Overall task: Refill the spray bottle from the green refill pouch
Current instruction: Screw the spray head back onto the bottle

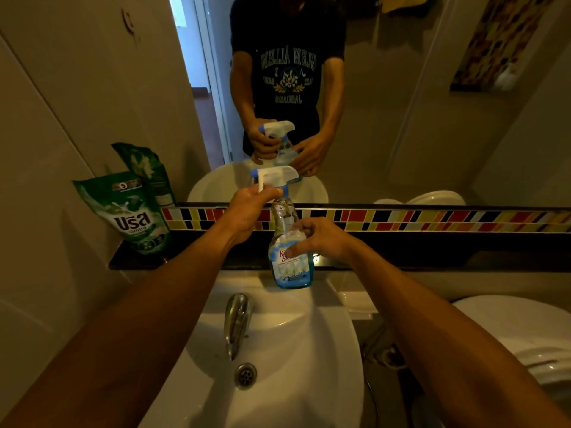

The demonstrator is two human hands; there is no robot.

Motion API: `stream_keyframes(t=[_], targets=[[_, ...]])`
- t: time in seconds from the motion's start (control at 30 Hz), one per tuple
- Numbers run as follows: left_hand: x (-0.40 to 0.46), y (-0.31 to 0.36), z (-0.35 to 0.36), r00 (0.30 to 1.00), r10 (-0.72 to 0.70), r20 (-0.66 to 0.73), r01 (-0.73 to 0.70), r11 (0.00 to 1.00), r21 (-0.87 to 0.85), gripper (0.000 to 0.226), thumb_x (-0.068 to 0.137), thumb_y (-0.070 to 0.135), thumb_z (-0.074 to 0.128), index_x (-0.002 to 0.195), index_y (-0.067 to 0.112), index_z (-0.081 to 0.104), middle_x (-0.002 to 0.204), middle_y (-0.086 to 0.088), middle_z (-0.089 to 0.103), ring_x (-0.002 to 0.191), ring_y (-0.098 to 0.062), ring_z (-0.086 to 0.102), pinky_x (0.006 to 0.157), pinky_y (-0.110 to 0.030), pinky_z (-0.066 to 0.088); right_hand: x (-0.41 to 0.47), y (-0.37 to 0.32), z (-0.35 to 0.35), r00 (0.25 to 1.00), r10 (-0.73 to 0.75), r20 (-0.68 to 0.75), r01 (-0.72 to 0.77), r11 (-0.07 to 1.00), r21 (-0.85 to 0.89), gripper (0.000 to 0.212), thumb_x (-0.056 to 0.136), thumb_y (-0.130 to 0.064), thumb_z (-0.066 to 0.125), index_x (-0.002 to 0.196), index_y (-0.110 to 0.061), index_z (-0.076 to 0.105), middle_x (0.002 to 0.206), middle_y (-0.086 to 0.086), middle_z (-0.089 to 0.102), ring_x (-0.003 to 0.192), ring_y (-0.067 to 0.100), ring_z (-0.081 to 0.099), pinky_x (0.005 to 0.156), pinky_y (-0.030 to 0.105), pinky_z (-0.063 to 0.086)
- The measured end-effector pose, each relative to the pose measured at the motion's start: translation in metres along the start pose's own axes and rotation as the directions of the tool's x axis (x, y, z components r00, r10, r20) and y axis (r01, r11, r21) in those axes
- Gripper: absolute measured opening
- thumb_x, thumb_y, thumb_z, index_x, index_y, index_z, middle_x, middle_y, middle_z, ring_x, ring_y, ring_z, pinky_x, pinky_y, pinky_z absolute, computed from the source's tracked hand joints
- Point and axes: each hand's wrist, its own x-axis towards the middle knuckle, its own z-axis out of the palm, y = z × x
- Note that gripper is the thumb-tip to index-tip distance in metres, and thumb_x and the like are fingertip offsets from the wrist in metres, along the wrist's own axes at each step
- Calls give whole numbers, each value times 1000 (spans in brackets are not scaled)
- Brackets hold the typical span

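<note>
A clear spray bottle (287, 261) with a little blue liquid at its bottom stands upright on the back rim of the white sink (324, 332). My left hand (250, 211) grips its white and blue trigger head (273, 177) at the neck. My right hand (321, 239) holds the bottle's body at the label. The green refill pouch (129, 211) stands upright on the dark ledge (432, 257) at the left, leaning on the wall, apart from both hands.
A metal tap (236, 319) and a drain (246, 374) lie below the bottle. A mirror (401, 118) above a coloured tile strip (432, 219) reflects a person holding the bottle. A white toilet (519, 341) sits at the right.
</note>
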Motion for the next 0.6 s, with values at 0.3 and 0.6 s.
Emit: stream_keyframes(t=[0.3,0.6], targets=[[-16,4,-14,999,44,3,-43,995,-86,38,90,19,74,124,7,66,96,1,77,87,-8,74,74,-23,56,-5,-13,19,999,14,30,-13,999,-30,47,74,-10,90,117,-12,71,105,2,81,95,18,79,87,40,63],[-18,7,-25,999,54,3,-54,996,-70,29,92,14,70,120,17,63,116,-7,71,117,-25,64,105,-41,50,-10,-17,26,1000,27,16,-25,995,-92,46,72,-16,92,114,-12,72,103,1,81,94,17,79,88,41,63]])
